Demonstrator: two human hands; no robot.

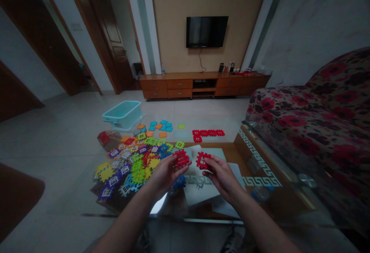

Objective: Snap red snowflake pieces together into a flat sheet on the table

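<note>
My left hand (165, 172): red lattice block (182, 158); right hand (222, 177): matching red block (201, 160). Two o'clock: sofa (291, 118), crimson flowers on beige. Eleven o'clock: pale teal bin (123, 115).

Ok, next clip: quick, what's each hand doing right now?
Left hand: closed, holding a red plastic waffle block.
Right hand: closed, holding another red plastic waffle block.
</note>
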